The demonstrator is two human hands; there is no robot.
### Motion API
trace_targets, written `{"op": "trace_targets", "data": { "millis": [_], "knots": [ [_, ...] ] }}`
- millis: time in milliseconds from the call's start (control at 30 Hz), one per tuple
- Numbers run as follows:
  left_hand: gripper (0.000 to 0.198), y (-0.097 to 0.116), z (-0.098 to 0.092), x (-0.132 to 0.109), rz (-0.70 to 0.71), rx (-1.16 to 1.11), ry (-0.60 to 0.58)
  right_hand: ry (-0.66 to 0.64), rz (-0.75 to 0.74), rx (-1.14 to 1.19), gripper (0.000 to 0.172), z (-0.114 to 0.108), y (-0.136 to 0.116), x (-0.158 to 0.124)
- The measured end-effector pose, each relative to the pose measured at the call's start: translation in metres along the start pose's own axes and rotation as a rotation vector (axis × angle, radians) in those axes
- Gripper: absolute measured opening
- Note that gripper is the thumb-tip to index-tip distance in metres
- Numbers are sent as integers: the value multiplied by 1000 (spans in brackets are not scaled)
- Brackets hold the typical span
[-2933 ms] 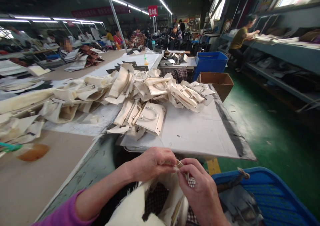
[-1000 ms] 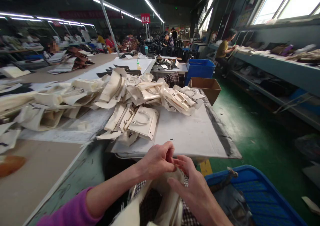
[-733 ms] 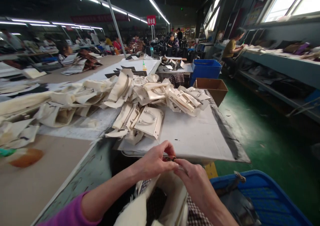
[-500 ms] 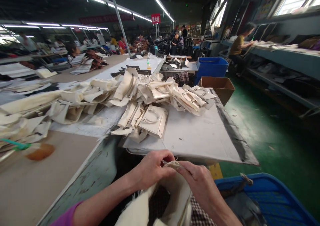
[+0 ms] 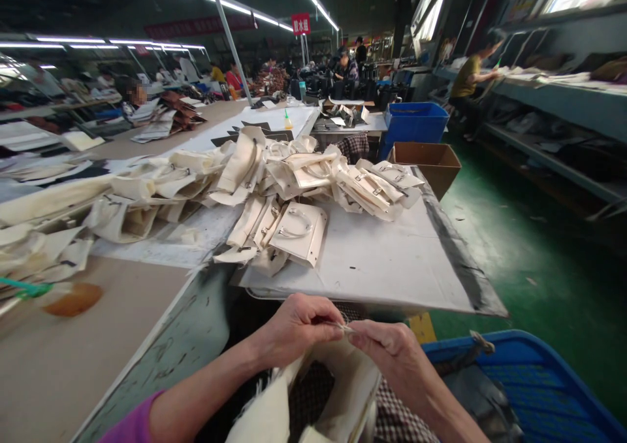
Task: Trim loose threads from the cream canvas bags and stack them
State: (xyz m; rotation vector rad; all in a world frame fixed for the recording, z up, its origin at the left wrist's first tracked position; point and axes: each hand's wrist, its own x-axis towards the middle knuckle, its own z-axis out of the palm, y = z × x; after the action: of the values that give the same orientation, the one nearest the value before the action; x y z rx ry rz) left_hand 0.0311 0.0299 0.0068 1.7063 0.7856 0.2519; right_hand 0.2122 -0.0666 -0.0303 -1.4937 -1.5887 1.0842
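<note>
A cream fabric bag piece (image 5: pixel 350 377) with a frayed edge lies over my lap on checked cloth. My left hand (image 5: pixel 301 328) pinches its upper edge between thumb and fingers. Close beside it, my right hand (image 5: pixel 386 348) grips the same edge, the fingertips of both hands nearly touching. What exactly lies between the fingertips is partly hidden. Beyond my hands, a cream bag panel with a looped handle (image 5: pixel 297 230) rests at the front of a heap of similar cream bag pieces (image 5: pixel 245 168).
A white-covered table (image 5: pixel 386 260) stands ahead. At lower right sits a blue basket (image 5: pixel 543 377) holding dark material. A bottle of amber liquid (image 5: pixel 73 299) lies at left. Behind the table are a cardboard box (image 5: pixel 426 162) and blue bin (image 5: pixel 416 119). Other people work farther off.
My fingertips have drawn together along the fabric's edge, and the right hand has turned slightly. The view has shifted a little; the heap stays as it was.
</note>
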Motion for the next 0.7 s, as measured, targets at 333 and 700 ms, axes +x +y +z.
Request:
{"op": "trace_targets", "data": {
  "millis": [333,700],
  "knots": [
    [20,-4,-15,0,-187,-250,-190,-94,22,18,38,-5,-4,3],
    [20,36,-15,-58,-133,610,121,-22,4,-68,41,4,6,9]
  ]
}}
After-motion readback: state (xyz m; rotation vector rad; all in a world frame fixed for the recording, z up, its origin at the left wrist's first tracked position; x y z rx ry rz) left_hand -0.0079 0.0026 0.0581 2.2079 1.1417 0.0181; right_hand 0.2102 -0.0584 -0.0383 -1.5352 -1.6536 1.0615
